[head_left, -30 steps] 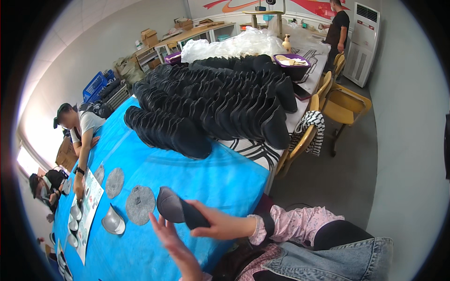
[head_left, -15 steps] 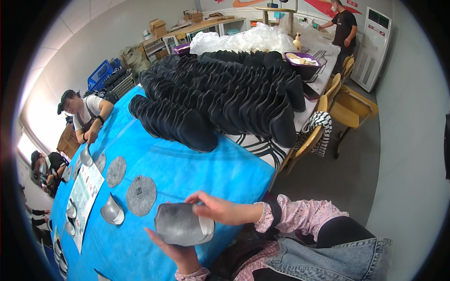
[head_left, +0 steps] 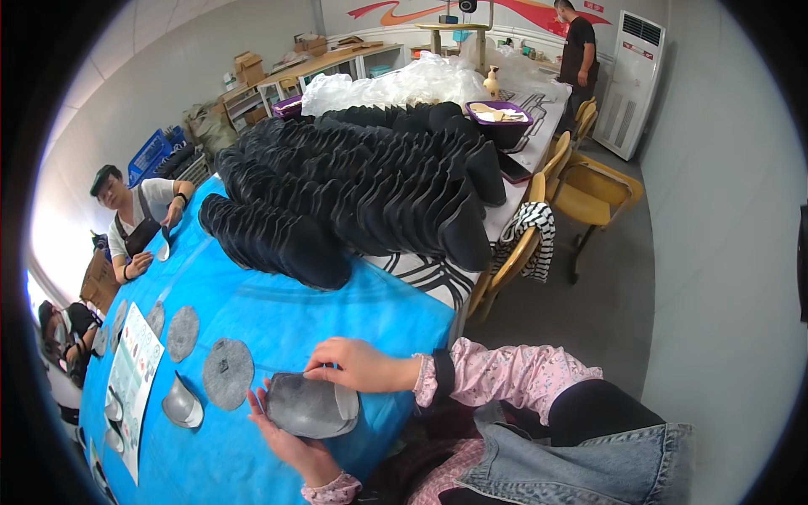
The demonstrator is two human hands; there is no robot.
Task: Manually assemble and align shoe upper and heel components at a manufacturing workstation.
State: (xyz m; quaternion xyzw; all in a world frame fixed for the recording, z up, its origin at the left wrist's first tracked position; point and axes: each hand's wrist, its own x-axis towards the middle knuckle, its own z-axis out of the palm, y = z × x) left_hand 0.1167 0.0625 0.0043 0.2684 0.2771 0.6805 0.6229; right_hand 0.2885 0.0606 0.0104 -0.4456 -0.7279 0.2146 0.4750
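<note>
presently: one curved glossy grey piece (head_left: 303, 406), pale strip (head_left: 347, 402) at right end, held at the near side of the blue-sheeted counter (head_left: 396, 311); left hand (head_left: 292, 443) clamped on its left and lower side, right hand (head_left: 360, 367) clamped on its upper edge; just beside it, one flat round grey felt-like disc (head_left: 229, 377); farther left, one silver-grey peaked piece (head_left: 180, 406); beyond, dense rows of curved black pieces (head_left: 353, 183)
</note>
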